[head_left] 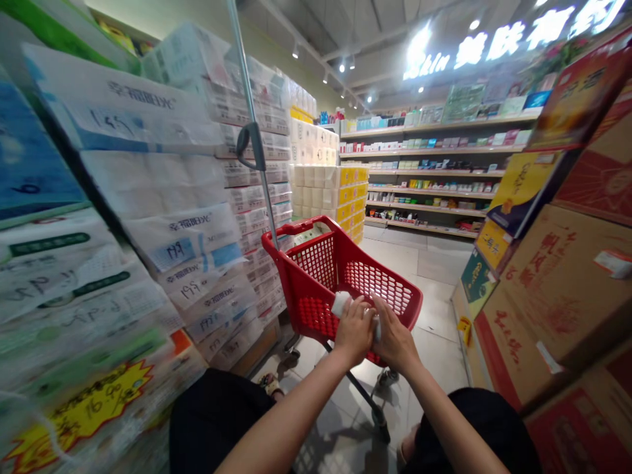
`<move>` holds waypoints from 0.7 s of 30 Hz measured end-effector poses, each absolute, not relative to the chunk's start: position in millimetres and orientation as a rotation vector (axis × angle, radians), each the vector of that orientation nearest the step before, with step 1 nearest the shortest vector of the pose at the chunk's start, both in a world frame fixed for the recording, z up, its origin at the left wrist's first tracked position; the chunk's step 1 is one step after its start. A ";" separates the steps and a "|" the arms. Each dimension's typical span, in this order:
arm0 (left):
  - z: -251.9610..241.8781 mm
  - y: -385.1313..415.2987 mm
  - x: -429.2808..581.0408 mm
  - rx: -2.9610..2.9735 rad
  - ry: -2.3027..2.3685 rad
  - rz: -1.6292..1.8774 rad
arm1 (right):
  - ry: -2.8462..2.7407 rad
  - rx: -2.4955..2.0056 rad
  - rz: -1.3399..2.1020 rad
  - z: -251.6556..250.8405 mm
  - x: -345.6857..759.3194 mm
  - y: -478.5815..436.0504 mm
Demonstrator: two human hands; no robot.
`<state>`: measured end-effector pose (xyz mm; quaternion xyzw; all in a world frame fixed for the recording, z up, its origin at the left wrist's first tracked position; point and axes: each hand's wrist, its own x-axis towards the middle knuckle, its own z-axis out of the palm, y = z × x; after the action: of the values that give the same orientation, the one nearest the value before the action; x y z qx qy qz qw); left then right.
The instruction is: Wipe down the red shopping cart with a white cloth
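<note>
Both of my hands are close together over the near rim of a red plastic shopping cart (320, 316). My left hand (354, 329) has its fingers curled round a white, soft-looking item (340, 303), whose end sticks out on the left. Right beside it, my right hand (392, 336) is bent round a pale part between the two hands; whether that belongs to the same item is hard to tell. The cart's basket has perforated walls, and a metal pole (247, 72) with a grey hook rises from its handle side.
Wrapped paper packs (182, 243) are stacked high on the left. Cardboard cartons (543, 283) stand on the right. Shelves of small goods (434, 150) line the back, beyond a tiled floor (437, 263). My knees flank the cart's wheels.
</note>
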<state>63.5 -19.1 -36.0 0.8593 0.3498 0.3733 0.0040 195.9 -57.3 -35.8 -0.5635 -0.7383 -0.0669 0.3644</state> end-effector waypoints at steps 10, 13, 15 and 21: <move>-20.9 -26.7 63.8 2.276 0.946 1.499 | -2.103 -1.415 -0.134 -34.9 219.1 -65.5; -25.9 -9.7 42.3 2.522 1.121 1.350 | -2.185 -1.377 -0.201 -35.5 230.9 -70.4; -29.9 -0.7 31.5 2.659 1.123 1.215 | -2.168 -1.374 -0.228 -40.3 245.1 -74.1; -32.3 9.9 32.9 2.687 1.137 1.131 | -1.907 -1.499 -0.292 -64.2 286.6 -84.5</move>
<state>32.9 9.9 -32.3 0.8587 0.3632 0.3614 0.0061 286.6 -84.5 -64.2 -0.5766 -0.7334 -0.1122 0.3423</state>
